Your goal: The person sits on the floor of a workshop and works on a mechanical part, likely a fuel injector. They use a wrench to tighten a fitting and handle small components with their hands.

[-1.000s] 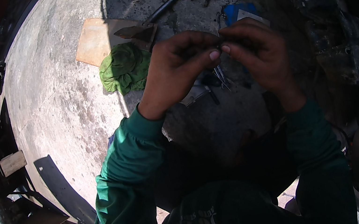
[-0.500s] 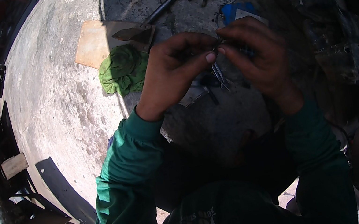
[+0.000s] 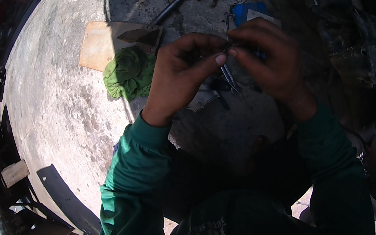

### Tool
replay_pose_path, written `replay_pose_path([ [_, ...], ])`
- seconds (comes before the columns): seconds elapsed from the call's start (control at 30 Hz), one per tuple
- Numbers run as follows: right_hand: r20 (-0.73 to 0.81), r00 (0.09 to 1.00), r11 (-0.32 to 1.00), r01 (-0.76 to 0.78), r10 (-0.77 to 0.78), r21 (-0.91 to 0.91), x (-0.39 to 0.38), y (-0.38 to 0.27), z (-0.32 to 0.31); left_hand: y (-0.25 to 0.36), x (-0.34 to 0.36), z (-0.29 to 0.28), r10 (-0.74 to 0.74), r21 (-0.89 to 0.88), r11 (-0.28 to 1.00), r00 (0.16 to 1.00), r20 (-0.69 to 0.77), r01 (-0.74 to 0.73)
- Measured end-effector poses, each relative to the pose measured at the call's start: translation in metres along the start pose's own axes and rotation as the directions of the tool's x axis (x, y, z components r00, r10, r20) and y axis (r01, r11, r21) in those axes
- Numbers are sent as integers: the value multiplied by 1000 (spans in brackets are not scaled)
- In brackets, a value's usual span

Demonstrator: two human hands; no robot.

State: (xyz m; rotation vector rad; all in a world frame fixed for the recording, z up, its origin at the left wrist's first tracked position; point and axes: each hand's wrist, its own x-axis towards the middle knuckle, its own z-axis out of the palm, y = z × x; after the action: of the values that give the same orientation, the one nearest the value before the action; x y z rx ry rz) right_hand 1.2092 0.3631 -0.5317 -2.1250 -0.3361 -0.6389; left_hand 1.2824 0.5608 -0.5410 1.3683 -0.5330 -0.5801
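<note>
Pinched tight between left hand (image 3: 181, 76) and right hand (image 3: 270, 61), fingertips together on a small dark metal piece (image 3: 229, 74) hanging at six o'clock, best kept steady above green rag (image 3: 128, 72) at nine o'clock.

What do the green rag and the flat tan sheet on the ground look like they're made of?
The green rag looks like soft matte cloth: it lies crumpled in folds. The tan sheet is probably cardboard or thin board: flat, stiff, dull, straight-edged. The ground looks like stained concrete.
</note>
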Motion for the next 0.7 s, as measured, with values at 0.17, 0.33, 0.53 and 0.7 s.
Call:
replay_pose_path([
  [0.17, 58, 963, 911, -269, 264, 313, -7, 5, 8, 0, -1, 1, 32, 42, 999, 999, -33, -31],
  [0.33, 123, 910, 806, -408, 395, 429, -7, -2, 10, -7, 0, -1, 135, 192, 974, 989, -57, -122],
  [0.53, 130, 918, 804, -392, 375, 448, -8, 1, 12, 1, -1, 2, 279, 373, 895, 959, -44, -243],
  [0.7, 97, 940, 840, -336, 326, 426, -10, 5, 14, 1, 0, 4, 363, 482, 821, 931, -29, -305],
])
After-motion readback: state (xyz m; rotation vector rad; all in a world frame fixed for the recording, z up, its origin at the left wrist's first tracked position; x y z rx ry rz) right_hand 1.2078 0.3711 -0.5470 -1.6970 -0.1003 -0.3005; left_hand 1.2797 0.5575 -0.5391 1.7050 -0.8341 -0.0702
